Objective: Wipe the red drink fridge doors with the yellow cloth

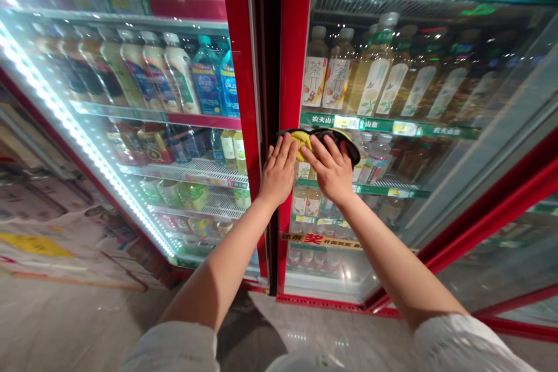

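A yellow and black cloth point(300, 142) is bunched against the front of the right-hand cooler, at the red frame and the glass beside it. My left hand point(279, 168) holds the cloth's left part against the frame, fingers pointing up and close together. With fingers more spread, my right hand point(332, 165) presses the cloth's right part onto the glass door point(375, 256). A dark flap of the cloth sticks out past the right fingertips. My palms and the cloth's underside are hidden.
To the left stands another lit cooler with a red frame point(242, 70) and shelves of drinks. Bottled tea point(314, 78) fills shelves behind the right glass. A dark gap point(267, 40) separates the coolers. Pale floor point(78, 319) lies below, and a stack of packs point(52, 209) is at far left.
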{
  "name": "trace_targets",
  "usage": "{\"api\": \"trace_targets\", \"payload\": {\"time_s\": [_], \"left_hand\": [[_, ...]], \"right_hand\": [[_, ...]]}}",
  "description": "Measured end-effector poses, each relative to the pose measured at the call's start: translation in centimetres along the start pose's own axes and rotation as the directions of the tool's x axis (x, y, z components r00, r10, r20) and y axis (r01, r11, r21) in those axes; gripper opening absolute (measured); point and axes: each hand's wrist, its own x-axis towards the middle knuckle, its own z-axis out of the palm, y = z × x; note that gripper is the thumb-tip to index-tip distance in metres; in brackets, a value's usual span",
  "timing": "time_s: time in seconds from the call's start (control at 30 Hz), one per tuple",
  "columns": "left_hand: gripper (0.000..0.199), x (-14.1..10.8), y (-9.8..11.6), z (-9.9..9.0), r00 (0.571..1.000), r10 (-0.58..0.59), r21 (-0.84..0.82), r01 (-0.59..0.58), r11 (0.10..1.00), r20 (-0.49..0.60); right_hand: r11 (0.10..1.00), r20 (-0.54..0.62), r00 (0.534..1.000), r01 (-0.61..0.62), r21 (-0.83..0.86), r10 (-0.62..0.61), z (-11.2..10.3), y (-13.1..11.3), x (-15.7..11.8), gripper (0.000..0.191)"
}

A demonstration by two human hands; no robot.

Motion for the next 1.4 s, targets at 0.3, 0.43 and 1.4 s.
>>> {"api": "trace_targets", "payload": {"time_s": [0.3,0.43,1.4], "left_hand": [[0.073,-11.0,1.9,4.4,0.969,-0.127,0.069,0.115,0.991,0.211],[0.073,-11.8,3.9,3.9,0.972,-0.176,0.059,0.169,0.984,0.155],[0.087,2.5,8.5,3.7,0.994,-0.079,0.164,0.091,0.982,-0.078]], "right_hand": [[0.989,0.145,0.989,-0.018,0.147,-0.004,3.4,-3.3,-10.0,0.068],[0.973,0.183,0.983,-0.039,0.225,-0.003,2.8,-3.8,-10.6,0.067],[0.172,0.284,0.505,-0.680,0.713,0.815,-11.2,9.6,-12.1,0.044]]}}
